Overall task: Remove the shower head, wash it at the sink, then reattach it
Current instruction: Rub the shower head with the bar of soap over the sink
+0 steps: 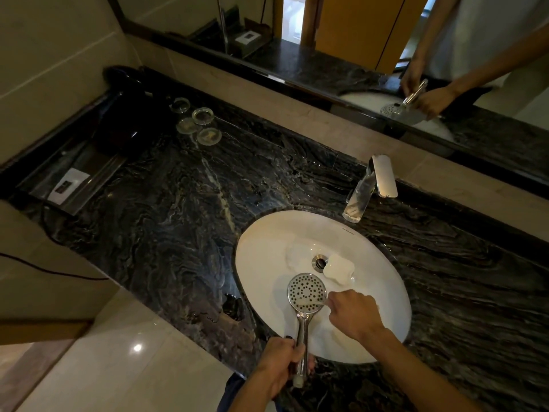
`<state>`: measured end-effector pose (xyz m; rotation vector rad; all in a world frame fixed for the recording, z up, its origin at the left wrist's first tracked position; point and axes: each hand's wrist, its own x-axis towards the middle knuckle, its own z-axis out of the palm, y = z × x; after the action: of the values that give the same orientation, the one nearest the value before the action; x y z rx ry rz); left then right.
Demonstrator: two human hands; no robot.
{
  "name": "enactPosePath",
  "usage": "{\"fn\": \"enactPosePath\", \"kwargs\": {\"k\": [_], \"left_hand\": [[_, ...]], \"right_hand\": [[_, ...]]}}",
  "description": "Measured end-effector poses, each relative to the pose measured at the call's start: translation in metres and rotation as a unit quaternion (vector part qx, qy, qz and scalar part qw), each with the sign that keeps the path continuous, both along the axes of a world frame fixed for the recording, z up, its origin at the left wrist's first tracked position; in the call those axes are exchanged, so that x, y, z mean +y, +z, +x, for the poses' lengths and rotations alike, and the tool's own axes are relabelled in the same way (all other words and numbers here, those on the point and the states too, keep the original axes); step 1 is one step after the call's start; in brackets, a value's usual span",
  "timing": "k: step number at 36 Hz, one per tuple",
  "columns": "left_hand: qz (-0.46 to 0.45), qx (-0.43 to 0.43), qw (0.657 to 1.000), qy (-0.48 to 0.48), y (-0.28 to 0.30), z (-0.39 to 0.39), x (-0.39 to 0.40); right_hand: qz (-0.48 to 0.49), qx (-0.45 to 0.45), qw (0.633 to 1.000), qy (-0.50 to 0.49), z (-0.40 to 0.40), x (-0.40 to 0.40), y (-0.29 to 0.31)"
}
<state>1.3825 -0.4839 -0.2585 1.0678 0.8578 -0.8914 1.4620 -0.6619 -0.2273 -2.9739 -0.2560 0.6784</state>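
Dark counter (184,209), white sink (267,242) — shower head (306,292) sits over it, holes up. Left hand (279,362) curls round the handle; right hand (353,315) pinches a small brush, I think. Scrub every hole w/ short, soft rubs — then rinse.

Bathroom: white sink (386,292), chrome tap (368,188), wall mirror (341,40)

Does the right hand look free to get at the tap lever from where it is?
Probably not right away: the right hand is pinching a small brush against the shower head. The path over the basin to the tap lever looks unobstructed otherwise.
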Motion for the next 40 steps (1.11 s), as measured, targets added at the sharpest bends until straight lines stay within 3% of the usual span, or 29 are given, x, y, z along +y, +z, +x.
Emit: {"fn": "enactPosePath", "kwargs": {"k": [8, 18, 26, 36, 40], "left_hand": [[0.004, 0.010, 1.000, 0.005, -0.002, 0.000, 0.001], [-0.006, 0.001, 1.000, -0.010, -0.001, -0.004, 0.003], [0.010, 0.006, 1.000, -0.016, 0.000, -0.001, 0.002], [0.007, 0.013, 1.000, 0.002, -0.005, -0.001, 0.001], [0.009, 0.008, 1.000, 0.003, -0.004, -0.002, -0.001]], "right_hand": [[-0.015, -0.028, 0.993, -0.111, 0.023, 0.006, 0.008], [-0.021, 0.007, 1.000, -0.008, -0.022, 0.008, -0.002], [-0.020, -0.047, 0.994, -0.092, 0.016, 0.011, 0.010], [-0.012, 0.074, 0.997, 0.015, -0.011, 0.017, -0.004], [0.007, 0.079, 0.997, -0.009, 0.003, 0.013, -0.001]]}}
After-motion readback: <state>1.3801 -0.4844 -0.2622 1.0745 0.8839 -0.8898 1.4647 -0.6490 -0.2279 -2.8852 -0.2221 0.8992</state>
